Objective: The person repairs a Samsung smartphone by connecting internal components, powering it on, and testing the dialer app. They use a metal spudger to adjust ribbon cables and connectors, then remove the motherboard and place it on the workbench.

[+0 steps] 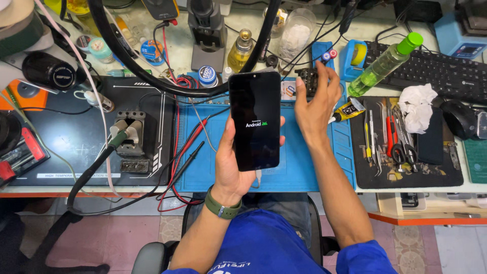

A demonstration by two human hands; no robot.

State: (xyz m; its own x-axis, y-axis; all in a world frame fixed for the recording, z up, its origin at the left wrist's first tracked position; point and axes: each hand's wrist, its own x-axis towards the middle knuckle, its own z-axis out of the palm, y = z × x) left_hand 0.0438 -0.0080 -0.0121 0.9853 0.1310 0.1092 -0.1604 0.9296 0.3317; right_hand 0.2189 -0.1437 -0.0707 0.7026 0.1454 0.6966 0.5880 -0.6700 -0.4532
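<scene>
A black smartphone (254, 120) stands upright in the left hand (231, 167), its dark screen lit only by a small white and green boot logo near the middle. That hand's fingers curl around the phone's lower half from behind, the thumb along its left edge, holding it above the blue repair mat (304, 167) on the bench (390, 195). The right hand (315, 104) is just beside the phone's right edge, fingers spread and raised, gripping nothing. Near its fingertips lies a small yellow-and-black glue tube (346, 110). Further right, a black tray holds tweezers (373, 134) and a crumpled white tissue (417, 106). A green spray bottle (384, 64) lies across the keyboard's edge.
</scene>
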